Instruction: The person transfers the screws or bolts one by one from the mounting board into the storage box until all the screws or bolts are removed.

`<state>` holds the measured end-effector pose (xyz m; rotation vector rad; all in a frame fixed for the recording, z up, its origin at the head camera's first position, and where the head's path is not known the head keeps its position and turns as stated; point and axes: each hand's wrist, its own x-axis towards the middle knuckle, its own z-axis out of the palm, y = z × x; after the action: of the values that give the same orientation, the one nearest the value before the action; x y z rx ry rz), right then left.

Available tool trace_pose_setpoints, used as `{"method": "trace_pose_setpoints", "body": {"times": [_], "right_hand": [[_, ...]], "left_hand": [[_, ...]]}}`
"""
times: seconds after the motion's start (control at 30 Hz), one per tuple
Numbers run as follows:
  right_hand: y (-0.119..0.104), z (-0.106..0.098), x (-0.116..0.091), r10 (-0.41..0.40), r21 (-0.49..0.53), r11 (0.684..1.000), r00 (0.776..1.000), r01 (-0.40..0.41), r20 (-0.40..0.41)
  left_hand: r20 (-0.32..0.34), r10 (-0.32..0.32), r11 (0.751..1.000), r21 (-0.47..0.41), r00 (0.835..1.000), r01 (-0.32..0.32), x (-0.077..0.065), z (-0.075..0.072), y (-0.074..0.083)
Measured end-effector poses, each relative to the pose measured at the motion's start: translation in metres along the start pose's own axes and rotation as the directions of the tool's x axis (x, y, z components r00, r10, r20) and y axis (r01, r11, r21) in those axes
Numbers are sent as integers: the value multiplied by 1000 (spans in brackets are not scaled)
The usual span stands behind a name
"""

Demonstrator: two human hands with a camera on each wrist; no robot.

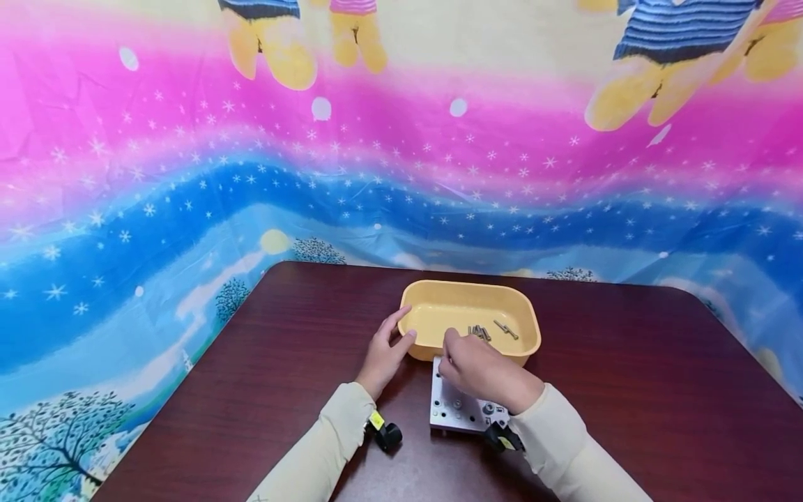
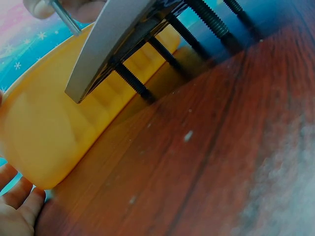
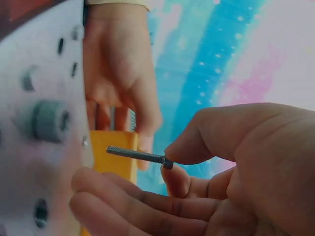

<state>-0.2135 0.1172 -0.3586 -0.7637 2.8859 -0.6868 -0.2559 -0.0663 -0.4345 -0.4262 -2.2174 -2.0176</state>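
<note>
My right hand (image 1: 486, 369) pinches a small socket-head screw (image 3: 135, 154) by its head between thumb and finger, over the far part of a metal plate (image 1: 444, 420). Holes dot the plate, and screw heads (image 1: 489, 408) stand on its top. Below it, several threaded shanks (image 2: 165, 51) stick down towards the table. My left hand (image 1: 384, 354) lies at the left end of a yellow plastic bin (image 1: 422, 346), fingers extended along its wall and thumb near the front corner. In the right wrist view the plate partly hides the left hand.
Several loose screws (image 1: 479, 332) lie in the bin, with a couple more (image 1: 505, 330) towards its right side. Bin and plate stand on a dark red wooden table (image 1: 301, 328). A patterned cloth (image 1: 401, 160) hangs behind the table's far edge.
</note>
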Motion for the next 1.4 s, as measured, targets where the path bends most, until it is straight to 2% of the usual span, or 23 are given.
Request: {"method": "trace_pose_setpoints", "body": {"times": [0.17,0.33,0.63,0.93,1.17,1.4], "right_hand": [[6,-14,-3,-18,38,999,999,20,-46],[16,-28,-5,1,93,996,996,8,-87],[41,-45,-5,4,145,989,991,15,-133],[68,-51,-3,106,113,990,982,-89,-154],[79,-47,2,90,22,996,981,-87,-173],[92,-41,9,149,17,989,977,-148,-151]], "left_hand": [[2,-6,1000,-4,1000,6,0,1,1],[-6,0,1000,-14,1000,0,0,1,1],[-1,-14,999,-29,1000,14,0,0,-1],[-5,-3,999,-41,1000,2,1,1,0],[2,-4,1000,-20,1000,4,1,0,0],[7,-6,1000,-15,1000,6,1,-1,0]]}}
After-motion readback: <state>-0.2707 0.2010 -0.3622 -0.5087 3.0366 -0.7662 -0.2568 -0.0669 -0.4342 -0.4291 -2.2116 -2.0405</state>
